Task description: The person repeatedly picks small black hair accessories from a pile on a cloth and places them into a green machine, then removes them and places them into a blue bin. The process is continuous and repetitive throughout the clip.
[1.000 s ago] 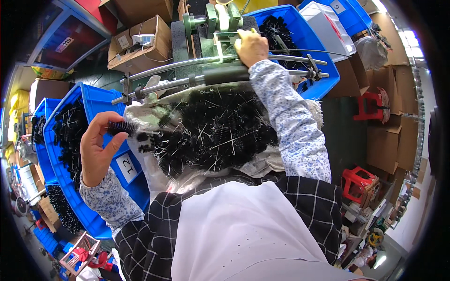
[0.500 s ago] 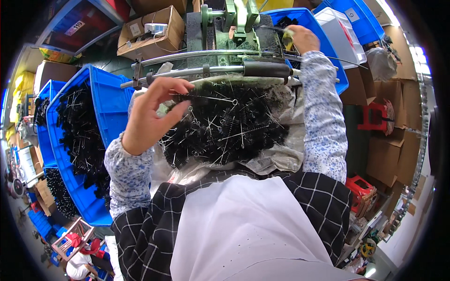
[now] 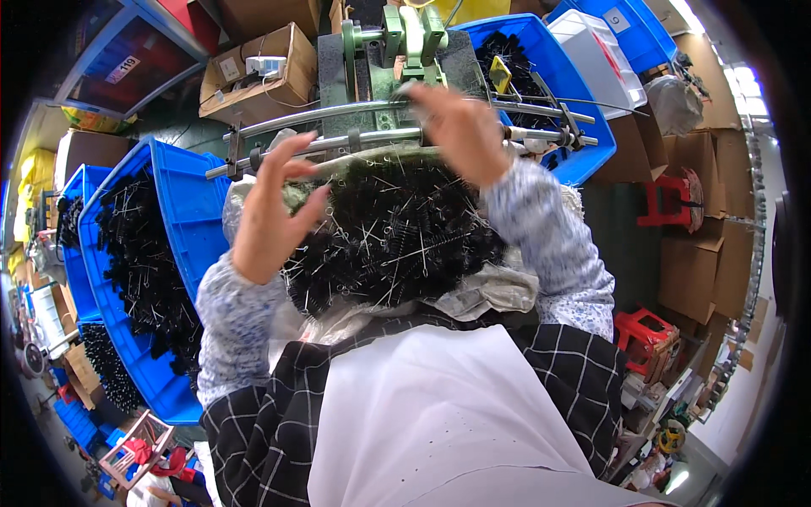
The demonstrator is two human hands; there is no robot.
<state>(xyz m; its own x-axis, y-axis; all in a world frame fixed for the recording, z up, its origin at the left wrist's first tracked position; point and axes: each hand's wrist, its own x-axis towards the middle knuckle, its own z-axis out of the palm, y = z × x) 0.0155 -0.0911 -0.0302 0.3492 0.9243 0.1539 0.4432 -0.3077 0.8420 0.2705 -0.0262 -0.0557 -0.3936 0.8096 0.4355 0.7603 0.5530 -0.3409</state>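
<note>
My left hand (image 3: 269, 211) is raised at the left side of a pile of small black wire brushes (image 3: 397, 228), its fingers and thumb apart with nothing visible between them. The brushes have black bristles and thin metal stems, several ending in loops, and they lie on a pale cloth sheet (image 3: 494, 289) in front of me. My right hand (image 3: 465, 135) reaches over the metal rails, its fingertips close to the front of the green machine (image 3: 412, 42). Motion smears it, so whether it holds anything is unclear.
Blue bins (image 3: 182, 207) filled with black brushes stand at the left. Another blue bin (image 3: 591, 135) with black brushes and a yellow piece (image 3: 499, 75) is beyond the rails (image 3: 338, 144) at the right. A cardboard box (image 3: 291, 72) sits back left; a red stool (image 3: 646, 338) stands at the right.
My right hand has come left from the far-right blue bin to the machine's front. The looped wire brush stretching from my left fingers no longer shows there, and those fingers have spread.
</note>
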